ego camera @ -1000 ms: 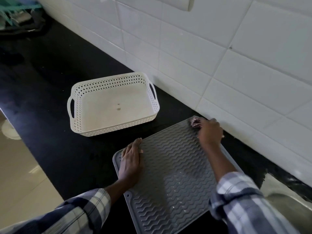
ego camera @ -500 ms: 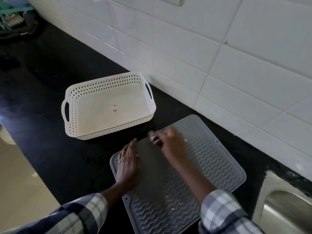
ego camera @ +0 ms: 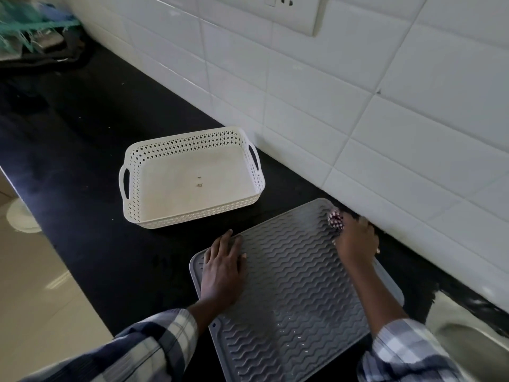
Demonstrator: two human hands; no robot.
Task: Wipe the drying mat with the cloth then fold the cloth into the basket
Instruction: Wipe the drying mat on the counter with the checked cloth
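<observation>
A grey drying mat [ego camera: 292,288] with wavy ridges lies on the black counter. My left hand [ego camera: 223,267] rests flat on the mat's left edge, fingers spread. My right hand [ego camera: 355,238] is at the mat's far right corner by the wall, closed on a bunched red-and-white patterned cloth [ego camera: 335,219], of which only a small wad shows past my fingers. A white perforated basket [ego camera: 132,205] with handles stands empty to the upper left of the mat, apart from it.
A white tiled wall [ego camera: 358,106] runs along the counter's back, with a switch plate [ego camera: 297,12] high up. A steel sink [ego camera: 468,340] lies at the lower right. Dark clutter with teal fabric [ego camera: 30,31] sits at the far left. The counter's front edge drops to a light floor.
My right hand swept the cloth from the mat's far right corner to its left middle, then back to the far right corner. My left hand stayed flat on the mat.
</observation>
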